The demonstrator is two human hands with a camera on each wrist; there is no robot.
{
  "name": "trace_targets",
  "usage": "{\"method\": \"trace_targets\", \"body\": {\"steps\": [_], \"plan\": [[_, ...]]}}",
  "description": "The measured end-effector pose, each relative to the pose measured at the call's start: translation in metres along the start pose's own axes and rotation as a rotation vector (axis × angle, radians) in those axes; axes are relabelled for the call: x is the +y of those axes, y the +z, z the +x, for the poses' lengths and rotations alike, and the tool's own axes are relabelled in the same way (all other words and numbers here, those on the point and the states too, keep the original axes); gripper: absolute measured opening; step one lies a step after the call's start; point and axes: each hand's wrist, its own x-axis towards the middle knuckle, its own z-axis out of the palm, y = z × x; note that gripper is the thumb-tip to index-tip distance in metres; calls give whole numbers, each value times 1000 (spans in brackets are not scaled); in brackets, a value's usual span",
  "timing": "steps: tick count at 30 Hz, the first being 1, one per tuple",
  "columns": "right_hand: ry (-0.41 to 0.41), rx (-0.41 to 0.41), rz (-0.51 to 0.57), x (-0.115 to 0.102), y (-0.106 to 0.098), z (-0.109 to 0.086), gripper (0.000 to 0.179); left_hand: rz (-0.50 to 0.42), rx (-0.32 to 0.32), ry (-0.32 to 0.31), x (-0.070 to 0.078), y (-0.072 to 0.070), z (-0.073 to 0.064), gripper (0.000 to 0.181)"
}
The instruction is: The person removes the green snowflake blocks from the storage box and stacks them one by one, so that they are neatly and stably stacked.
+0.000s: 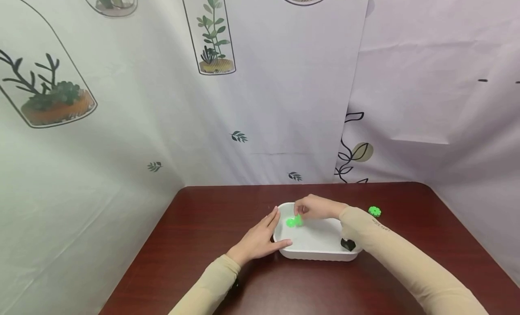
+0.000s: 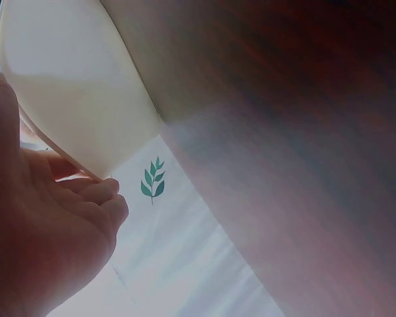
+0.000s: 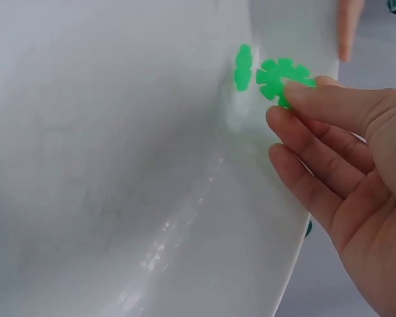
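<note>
A white tray stands on the table. My left hand holds its left end, thumb over the near rim and fingers along the far side; the left wrist view shows the fingertips bent at the rim. Over the tray's left part, my right hand pinches a bright green flower-shaped plastic disc between thumb and index finger. Its other fingers are loosely bent. Close beside it, a second green disc appears nearly edge-on against the tray's inner wall.
Another green notched piece lies on the dark red-brown table behind the right forearm. A dark object shows beneath the right sleeve, its kind unclear. White printed cloth hangs behind and beside the table.
</note>
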Motion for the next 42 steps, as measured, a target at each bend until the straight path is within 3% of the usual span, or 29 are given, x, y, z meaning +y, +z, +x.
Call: {"method": "trace_targets", "body": {"steps": [6,13,19,24,33,42], "plan": [[33,49,60,1,-5,-5,14,-3,-4,-1,0,0,3,98],[94,167,151,6,-17,-16,10,-12,-15,-8,0,2,3,99],[168,285,263,12,-36,-34,10,-11,-11,-8,-1,4,2,100],[255,338,366,19,-55,-54,17,-16,2,-3,-1,4,4,99],[330,459,322,38,-85,-90,25,-15,-6,-2,-2,2,4,99],[421,510,310,52,-102,-131,34,12,5,10,-5,3,5,100]]}}
